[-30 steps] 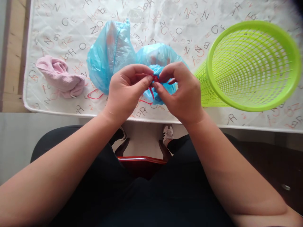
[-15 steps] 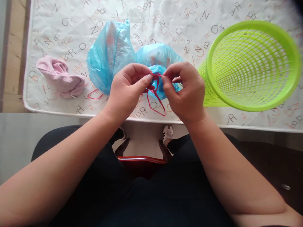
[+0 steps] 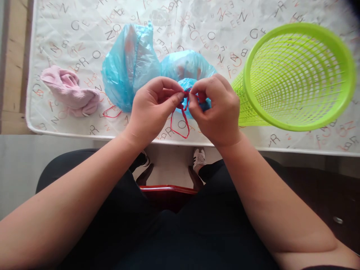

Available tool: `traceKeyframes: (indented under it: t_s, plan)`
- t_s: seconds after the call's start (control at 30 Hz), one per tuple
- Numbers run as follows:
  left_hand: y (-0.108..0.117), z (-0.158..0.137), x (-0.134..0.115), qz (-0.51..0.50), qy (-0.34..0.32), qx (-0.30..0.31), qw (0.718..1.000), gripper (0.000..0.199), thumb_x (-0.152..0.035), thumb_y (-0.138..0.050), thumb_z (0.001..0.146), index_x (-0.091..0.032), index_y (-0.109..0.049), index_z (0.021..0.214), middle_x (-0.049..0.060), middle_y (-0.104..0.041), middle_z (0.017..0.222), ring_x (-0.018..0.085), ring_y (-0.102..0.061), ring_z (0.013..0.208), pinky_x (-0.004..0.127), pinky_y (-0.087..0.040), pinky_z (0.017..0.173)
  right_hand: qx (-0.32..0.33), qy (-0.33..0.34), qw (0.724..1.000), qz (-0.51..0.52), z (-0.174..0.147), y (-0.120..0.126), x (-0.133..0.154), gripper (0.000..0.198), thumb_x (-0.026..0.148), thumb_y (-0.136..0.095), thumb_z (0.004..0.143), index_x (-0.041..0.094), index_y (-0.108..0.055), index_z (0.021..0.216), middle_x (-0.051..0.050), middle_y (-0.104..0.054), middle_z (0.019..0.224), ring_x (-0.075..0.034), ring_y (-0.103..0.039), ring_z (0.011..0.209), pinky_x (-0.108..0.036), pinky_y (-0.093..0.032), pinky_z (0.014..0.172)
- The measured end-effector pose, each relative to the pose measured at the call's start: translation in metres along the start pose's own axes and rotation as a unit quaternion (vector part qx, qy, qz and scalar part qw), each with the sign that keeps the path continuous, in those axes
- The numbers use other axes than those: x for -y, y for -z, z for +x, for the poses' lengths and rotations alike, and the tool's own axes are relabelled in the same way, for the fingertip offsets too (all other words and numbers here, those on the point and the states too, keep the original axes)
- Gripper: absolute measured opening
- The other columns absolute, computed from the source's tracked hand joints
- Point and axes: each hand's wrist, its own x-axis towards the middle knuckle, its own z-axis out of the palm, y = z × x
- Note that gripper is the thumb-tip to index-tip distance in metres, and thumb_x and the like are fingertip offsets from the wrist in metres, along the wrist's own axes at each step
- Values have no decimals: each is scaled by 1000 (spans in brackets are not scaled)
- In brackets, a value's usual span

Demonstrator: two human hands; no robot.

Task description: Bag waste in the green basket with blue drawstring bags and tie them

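Note:
Both hands pinch a thin red drawstring (image 3: pixel 184 135) at the gathered neck of a blue plastic bag (image 3: pixel 187 60). My left hand (image 3: pixel 152 108) holds it between thumb and forefinger. Close beside it, my right hand (image 3: pixel 218 108) grips the string the same way, the fingertips of the two hands almost touching. A loop of the string hangs below them over the table edge. The bag bulges behind the hands, with reddish shapes showing faintly through it. Another full blue plastic bag (image 3: pixel 126 71) stands to the left, partly behind my left hand.
A tall green mesh basket (image 3: pixel 247 93) leans at the right, its round mouth facing me. A crumpled pink cloth (image 3: pixel 70 92) lies at the left, with another bit of red string (image 3: pixel 112 112) near it. The letter-printed tablecloth (image 3: pixel 219 22) covers the table.
The fingertips of both hands have come closer together on the string. Its hanging loop has shifted slightly left. The whole view has drifted a little.

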Motion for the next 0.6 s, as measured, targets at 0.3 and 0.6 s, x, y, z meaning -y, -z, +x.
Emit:
traceKeyframes:
  t_s: [0.3,0.6]
  plan:
    - [-2,-1,-6,-62,58,-4,996,18,-30,-86,92,-22,-70,94,1,-75,82,18,-77,77,32,-66,73,-6,4,1000,1,-2,1,6,18,32,-51,110,28,-68,105,-5,-70,98,-23,-70,97,-44,-62,96]
    - [-1,-3,-7,-105,66,25,992,19,-32,-88,90,-22,-72,94,1,-75,83,17,-75,73,31,-66,71,12,4,1000,22,7,12,-1,12,36,-59,108,32,-67,115,-6,-73,117,-25,-70,113,-44,-65,96]
